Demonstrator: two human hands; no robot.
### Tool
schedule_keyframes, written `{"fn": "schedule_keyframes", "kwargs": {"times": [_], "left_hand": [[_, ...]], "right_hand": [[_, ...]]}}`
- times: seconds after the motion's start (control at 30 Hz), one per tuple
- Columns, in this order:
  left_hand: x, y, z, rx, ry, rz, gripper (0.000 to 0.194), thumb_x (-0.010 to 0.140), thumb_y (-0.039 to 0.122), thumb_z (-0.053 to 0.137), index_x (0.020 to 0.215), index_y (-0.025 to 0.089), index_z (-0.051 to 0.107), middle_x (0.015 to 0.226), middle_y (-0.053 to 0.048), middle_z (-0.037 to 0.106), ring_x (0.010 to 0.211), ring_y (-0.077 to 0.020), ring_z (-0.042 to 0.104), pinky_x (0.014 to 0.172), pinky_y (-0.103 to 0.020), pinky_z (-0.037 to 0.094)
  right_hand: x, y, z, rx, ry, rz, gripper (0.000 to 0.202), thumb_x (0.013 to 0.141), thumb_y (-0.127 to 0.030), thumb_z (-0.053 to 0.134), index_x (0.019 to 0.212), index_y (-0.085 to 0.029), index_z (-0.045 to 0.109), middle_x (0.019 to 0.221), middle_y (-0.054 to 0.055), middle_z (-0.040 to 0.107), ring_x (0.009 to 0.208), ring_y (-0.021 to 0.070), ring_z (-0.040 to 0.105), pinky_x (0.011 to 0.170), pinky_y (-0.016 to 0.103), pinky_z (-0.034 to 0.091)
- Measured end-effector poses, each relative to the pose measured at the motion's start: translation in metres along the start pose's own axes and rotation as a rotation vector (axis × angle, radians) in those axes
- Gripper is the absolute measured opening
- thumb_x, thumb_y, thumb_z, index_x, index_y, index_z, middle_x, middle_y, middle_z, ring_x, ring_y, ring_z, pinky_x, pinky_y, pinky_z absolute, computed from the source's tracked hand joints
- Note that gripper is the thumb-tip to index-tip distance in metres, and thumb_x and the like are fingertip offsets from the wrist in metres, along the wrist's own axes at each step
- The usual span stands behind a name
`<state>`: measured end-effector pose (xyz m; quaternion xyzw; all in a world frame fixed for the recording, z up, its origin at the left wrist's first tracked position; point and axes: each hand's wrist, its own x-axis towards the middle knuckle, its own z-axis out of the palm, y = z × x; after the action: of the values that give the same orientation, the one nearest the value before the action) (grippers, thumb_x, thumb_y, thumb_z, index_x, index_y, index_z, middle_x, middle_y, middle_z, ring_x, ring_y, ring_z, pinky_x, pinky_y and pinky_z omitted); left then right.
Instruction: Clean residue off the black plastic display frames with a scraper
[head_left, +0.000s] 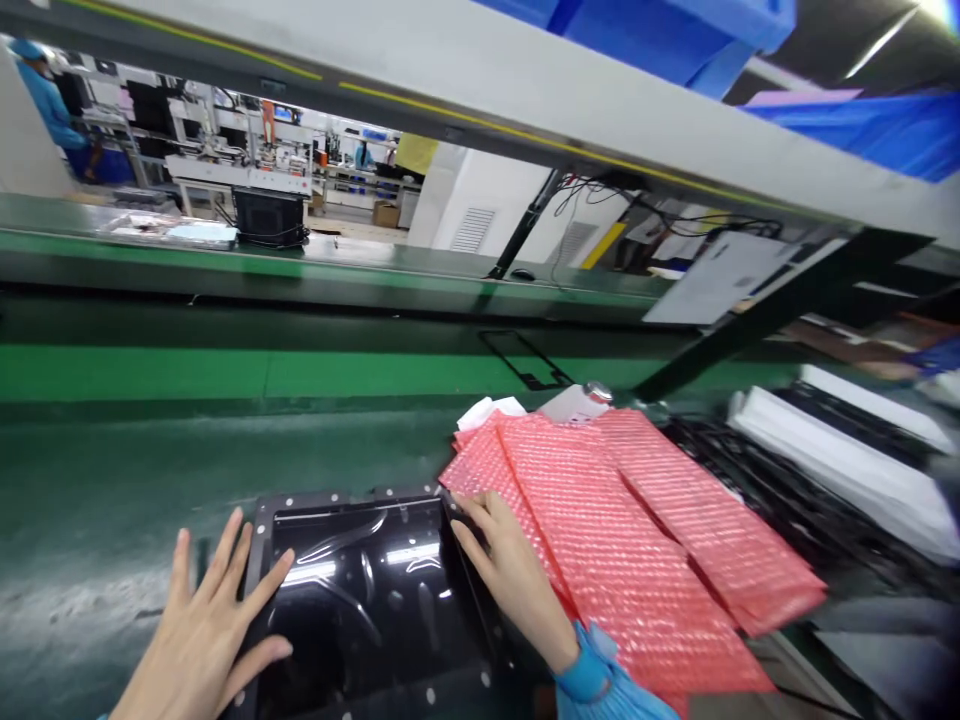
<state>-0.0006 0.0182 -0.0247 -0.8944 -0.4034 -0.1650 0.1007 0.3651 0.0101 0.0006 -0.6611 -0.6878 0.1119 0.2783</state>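
Note:
A glossy black panel point(375, 610) with a raised dark frame and pale dots along its edge lies on the green bench at the bottom centre. My left hand point(214, 625) is spread with fingers apart over the panel's left edge, its fingertips on and beside the frame. At the upper right corner of the panel is my right hand point(499, 560), thumb and fingers bent around the frame's edge; whether it pinches the edge is hard to make out. Pink bubble-wrap bags point(622, 530) lie right beside my right hand.
Black strips and white foam pieces point(840, 465) are piled at the right. A thin black frame point(527, 362) lies on the green strip behind. A shelf beam point(480, 110) with blue bins point(645, 40) crosses overhead. A person in blue point(46, 95) is far off at the left.

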Motion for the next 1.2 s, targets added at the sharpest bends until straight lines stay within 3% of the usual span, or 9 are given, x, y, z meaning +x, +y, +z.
{"fn": "schedule_keyframes", "kwargs": {"times": [0.17,0.33,0.53,0.67,0.73,0.83,1.0,1.1,1.2], "left_hand": [[0.011,0.0,0.013,0.003,0.079,-0.111,0.054,0.093,0.044,0.048,0.143,0.024,0.042,0.147,-0.017,0.042,0.141,-0.0431,0.022,0.105,-0.078,0.011],[0.017,0.001,0.029,0.012,0.069,-0.107,0.057,0.096,0.037,0.039,0.15,0.02,0.028,0.152,-0.019,0.032,0.142,-0.0422,0.02,0.107,-0.076,0.009],[0.012,-0.001,0.048,-0.031,0.042,-0.164,0.07,0.091,0.046,0.039,0.153,0.022,0.017,0.157,-0.016,0.021,0.143,-0.0439,0.015,0.109,-0.07,0.016],[0.012,-0.008,0.059,-0.059,0.138,-0.109,0.073,0.089,0.045,0.041,0.153,0.021,0.015,0.157,-0.017,0.02,0.143,-0.0451,0.014,0.106,-0.068,0.025],[0.014,-0.009,0.058,-0.069,0.144,-0.103,0.073,0.089,0.043,0.041,0.153,0.021,0.015,0.158,-0.017,0.018,0.143,-0.0448,0.013,0.106,-0.067,0.026],[0.016,-0.006,0.046,-0.092,0.028,-0.143,0.074,0.09,0.049,0.041,0.153,0.019,0.016,0.159,-0.016,0.014,0.144,-0.043,0.012,0.109,-0.065,0.024],[0.007,0.001,0.026,-0.125,-0.073,-0.212,0.072,0.093,0.052,0.035,0.153,0.02,0.014,0.159,-0.011,0.015,0.146,-0.0388,0.008,0.113,-0.066,0.014],[-0.017,-0.003,0.027,-0.214,-0.145,-0.209,0.076,0.091,0.055,0.04,0.153,0.023,0.012,0.16,-0.01,0.013,0.146,-0.0376,0.008,0.111,-0.065,0.02],[-0.039,-0.013,0.033,-0.275,-0.215,-0.127,0.081,0.086,0.057,0.05,0.152,0.027,0.016,0.16,-0.009,0.011,0.145,-0.0391,0.01,0.109,-0.065,0.026]], "right_hand": [[0.006,0.01,0.007,-0.022,-0.004,-0.113,0.04,0.095,-0.018,0.039,0.132,-0.028,0.053,0.101,0.008,0.054,0.097,0.0249,0.057,0.086,0.044,0.053],[0.001,0.019,0.016,-0.201,-0.027,-0.225,0.056,0.088,-0.003,0.037,0.139,-0.023,0.046,0.101,0.009,0.056,0.092,0.0244,0.055,0.081,0.042,0.053],[-0.003,0.027,0.026,-0.411,-0.06,-0.37,0.057,0.084,0.004,0.036,0.139,-0.009,0.042,0.103,0.012,0.058,0.089,0.0243,0.052,0.078,0.041,0.051],[-0.001,0.029,0.034,-0.368,-0.034,-0.371,0.058,0.085,0.005,0.035,0.141,-0.008,0.039,0.101,0.012,0.058,0.088,0.0235,0.052,0.08,0.039,0.052],[0.002,0.028,0.036,-0.309,-0.022,-0.357,0.056,0.088,0.002,0.034,0.142,-0.011,0.039,0.101,0.012,0.058,0.088,0.0233,0.052,0.079,0.039,0.053],[0.005,0.023,0.034,-0.229,-0.029,-0.324,0.053,0.091,-0.002,0.032,0.142,-0.014,0.04,0.101,0.012,0.057,0.088,0.0237,0.052,0.078,0.041,0.053],[-0.014,0.011,0.012,-0.008,-0.079,-0.159,0.055,0.091,-0.004,0.033,0.139,-0.025,0.047,0.101,0.008,0.051,0.095,0.0212,0.051,0.086,0.041,0.05],[-0.044,0.012,-0.007,0.152,-0.203,0.043,0.054,0.092,-0.018,0.048,0.145,-0.029,0.039,0.108,0.006,0.047,0.093,0.0178,0.053,0.089,0.036,0.049],[-0.066,0.019,-0.02,0.226,-0.397,0.215,0.078,0.083,-0.029,0.066,0.151,-0.027,0.026,0.1,0.002,0.047,0.078,0.0145,0.051,0.077,0.031,0.05]]}}
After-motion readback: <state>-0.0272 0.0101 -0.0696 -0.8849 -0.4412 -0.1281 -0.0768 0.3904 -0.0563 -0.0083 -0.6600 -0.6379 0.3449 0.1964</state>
